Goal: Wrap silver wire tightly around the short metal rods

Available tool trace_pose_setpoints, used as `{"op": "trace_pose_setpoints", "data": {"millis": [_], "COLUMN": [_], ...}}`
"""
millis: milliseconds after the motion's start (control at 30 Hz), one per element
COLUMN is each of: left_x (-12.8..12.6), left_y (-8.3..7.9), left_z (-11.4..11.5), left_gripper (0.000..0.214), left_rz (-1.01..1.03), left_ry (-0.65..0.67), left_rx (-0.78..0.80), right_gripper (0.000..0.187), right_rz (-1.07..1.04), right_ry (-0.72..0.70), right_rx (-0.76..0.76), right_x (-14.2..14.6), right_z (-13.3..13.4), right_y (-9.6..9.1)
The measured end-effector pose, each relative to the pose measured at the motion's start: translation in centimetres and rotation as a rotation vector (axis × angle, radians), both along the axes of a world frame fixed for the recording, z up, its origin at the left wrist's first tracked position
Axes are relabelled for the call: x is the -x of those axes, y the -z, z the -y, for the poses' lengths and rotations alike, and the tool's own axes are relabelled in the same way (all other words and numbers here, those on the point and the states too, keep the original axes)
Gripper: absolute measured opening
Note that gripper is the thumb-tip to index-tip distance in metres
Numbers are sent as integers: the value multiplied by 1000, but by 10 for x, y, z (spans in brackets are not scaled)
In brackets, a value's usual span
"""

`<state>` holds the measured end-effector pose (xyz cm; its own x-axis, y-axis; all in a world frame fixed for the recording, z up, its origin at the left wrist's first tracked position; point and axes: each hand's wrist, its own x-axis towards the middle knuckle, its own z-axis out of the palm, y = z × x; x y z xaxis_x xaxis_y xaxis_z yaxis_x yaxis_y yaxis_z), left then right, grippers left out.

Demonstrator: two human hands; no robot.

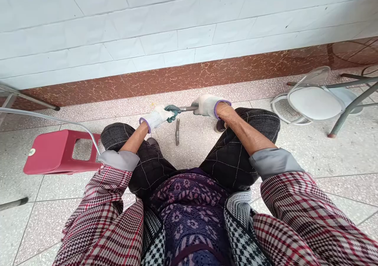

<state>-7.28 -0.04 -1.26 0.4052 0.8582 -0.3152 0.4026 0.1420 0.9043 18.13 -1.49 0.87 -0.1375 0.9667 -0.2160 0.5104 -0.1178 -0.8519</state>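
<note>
My left hand point(162, 114), in a white work glove with a dark green palm and purple cuff, is closed around the left end of a short grey metal rod point(186, 109). My right hand point(206, 105), gloved alike, grips the rod's other end. Only the middle stretch shows between the gloves, and it looks ridged on part of its length. Both hands hold it roughly level over the floor, between my bent knees. Below it, a similar greyish-brown rod-like piece point(177, 132) lies on the speckled floor point(195, 144). What kind of part these are is too small to make out.
A red plastic stool point(49, 150) lies on its side to the left, with a pale hose or cable point(71, 121) passing over it. At the right are a small white-seated chair point(315, 102) and metal legs point(351, 110). A white-tiled wall point(165, 22) with a red-brown base rises ahead.
</note>
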Motion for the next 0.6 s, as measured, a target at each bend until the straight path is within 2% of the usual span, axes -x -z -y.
{"op": "trace_pose_setpoints", "data": {"millis": [100, 200, 400, 600], "left_x": [-4, -7, -6, -6], "left_y": [3, 3, -3, 2], "left_z": [-4, -8, -6, -7], "left_gripper": [19, 30, 29, 20], "left_rz": [51, 165, 213, 158], "left_ry": [-26, -36, 78, -39], "left_rx": [3, 38, 10, 52], "right_gripper": [31, 31, 31, 38], "right_rz": [88, 141, 212, 35], "right_ry": [-87, -139, -178, -206], "right_rx": [59, 58, 38, 59], "right_x": [4, 7, 13, 10], "right_z": [-12, -15, -10, -7], "right_y": [-6, -9, -10, -17]}}
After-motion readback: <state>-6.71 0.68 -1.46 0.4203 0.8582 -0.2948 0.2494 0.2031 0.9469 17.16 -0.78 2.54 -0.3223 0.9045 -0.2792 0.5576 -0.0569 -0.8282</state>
